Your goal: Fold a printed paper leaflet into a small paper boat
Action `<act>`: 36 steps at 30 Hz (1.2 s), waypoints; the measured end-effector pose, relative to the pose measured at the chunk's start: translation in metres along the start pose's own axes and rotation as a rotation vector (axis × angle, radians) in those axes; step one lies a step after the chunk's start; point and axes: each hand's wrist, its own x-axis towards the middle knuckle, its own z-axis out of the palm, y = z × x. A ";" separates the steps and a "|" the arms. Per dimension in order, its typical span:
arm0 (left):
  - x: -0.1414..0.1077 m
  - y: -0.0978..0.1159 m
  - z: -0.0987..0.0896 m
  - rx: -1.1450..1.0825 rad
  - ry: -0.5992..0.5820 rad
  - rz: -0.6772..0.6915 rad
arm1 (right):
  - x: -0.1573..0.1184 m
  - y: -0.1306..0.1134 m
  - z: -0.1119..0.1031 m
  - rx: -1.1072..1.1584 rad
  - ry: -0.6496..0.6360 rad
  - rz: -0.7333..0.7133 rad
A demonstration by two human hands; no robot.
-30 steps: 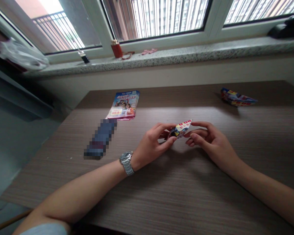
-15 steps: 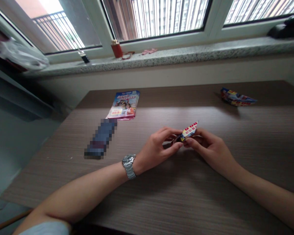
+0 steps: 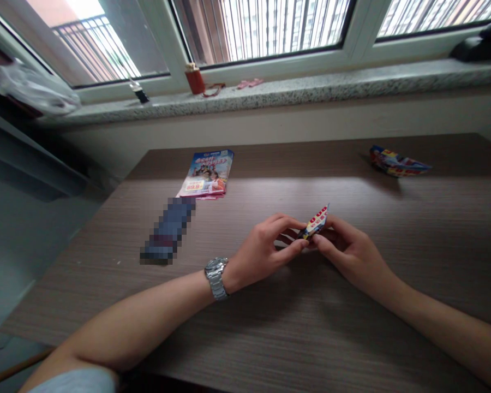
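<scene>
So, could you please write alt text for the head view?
Both hands, left hand and right hand, pinch a small folded colourful paper above a wooden table. A leaflet and another folded paper lie farther back.

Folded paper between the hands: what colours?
Folded paper: glossy print, white face with red characters, yellow and dark blue at the lower fold. Head view, the only one.

Your left hand lies low with the wrist turned inward, thumb and forefinger pinched together at the tips while the other fingers curl loosely beneath. Your right hand meets it fingertip to fingertip from the other side, thumb on top, fingers bent and closed in a pinch. Both forearms stretch forward and angle in toward each other, bare to the elbow.
</scene>
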 end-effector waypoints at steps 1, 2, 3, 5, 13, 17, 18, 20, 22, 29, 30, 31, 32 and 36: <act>0.000 0.000 0.000 -0.008 0.001 -0.009 | 0.000 0.000 0.000 -0.003 0.000 0.002; 0.000 0.000 0.001 -0.015 0.004 -0.017 | 0.000 -0.001 0.000 -0.004 0.002 0.002; 0.000 0.000 0.001 -0.023 0.009 -0.023 | 0.000 -0.001 0.000 -0.005 0.004 -0.001; -0.001 0.000 0.002 -0.039 0.021 -0.023 | -0.001 -0.002 0.000 -0.001 0.007 -0.007; 0.000 0.005 0.002 -0.035 0.088 0.015 | -0.002 0.007 0.002 0.144 0.044 0.078; 0.000 0.006 0.002 0.003 0.101 0.039 | 0.000 0.009 0.004 0.221 0.085 0.074; 0.000 0.006 0.002 0.004 0.104 0.041 | 0.000 0.008 0.004 0.227 0.091 0.075; 0.000 0.006 0.002 -0.001 0.112 0.041 | 0.001 0.008 0.003 0.218 0.077 0.094; 0.000 0.005 0.003 -0.004 0.118 0.044 | 0.001 0.009 0.003 0.201 0.049 0.126; 0.001 0.005 0.004 0.039 0.147 0.108 | -0.001 0.012 0.005 0.218 0.037 0.147; 0.000 0.005 0.005 0.053 0.145 0.117 | -0.001 0.012 0.005 0.218 0.026 0.142; 0.000 0.005 0.005 0.069 0.146 0.125 | -0.001 0.012 0.005 0.217 0.024 0.138; 0.000 0.005 0.006 0.088 0.148 0.132 | -0.001 0.012 0.006 0.219 0.020 0.132; -0.002 0.005 0.008 0.157 0.158 0.154 | -0.001 0.009 0.007 0.229 0.024 0.114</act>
